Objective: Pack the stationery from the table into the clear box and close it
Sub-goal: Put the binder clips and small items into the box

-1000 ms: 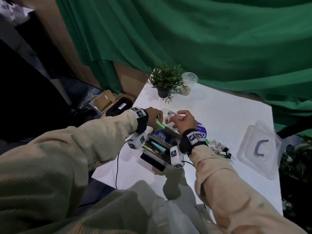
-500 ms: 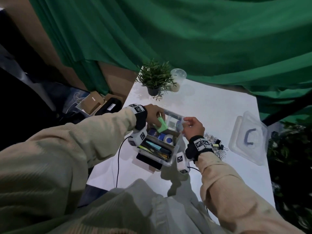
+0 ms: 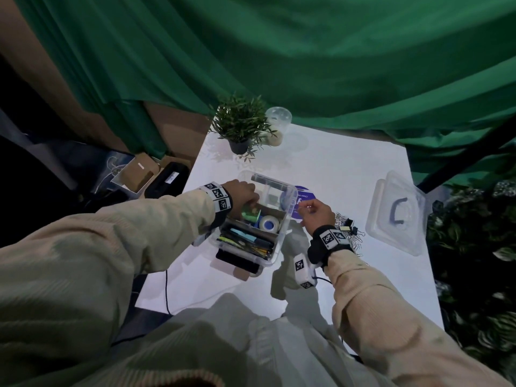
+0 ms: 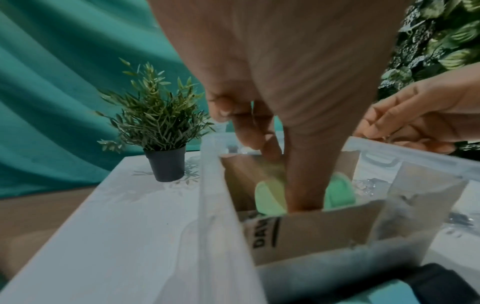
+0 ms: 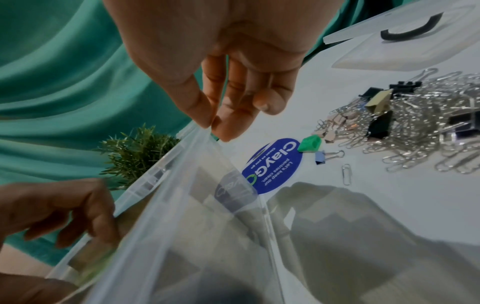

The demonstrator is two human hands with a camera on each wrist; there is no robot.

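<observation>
A potted plant point(image 3: 241, 127) stands at the white table's point(image 3: 349, 169) far left. The left hand point(image 3: 242, 195) pushes a soft green pad point(image 3: 250, 214) into the clear box's point(image 3: 275, 254) cardboard-lined compartment, its grip curled round the pad. The right hand point(image 3: 317, 215) pinches the thin plastic rim. Packing is midway, judging by the wiry paper clips point(image 5: 420, 121) and the flat lid point(image 3: 396, 212), which lie rightward, probably next.
</observation>
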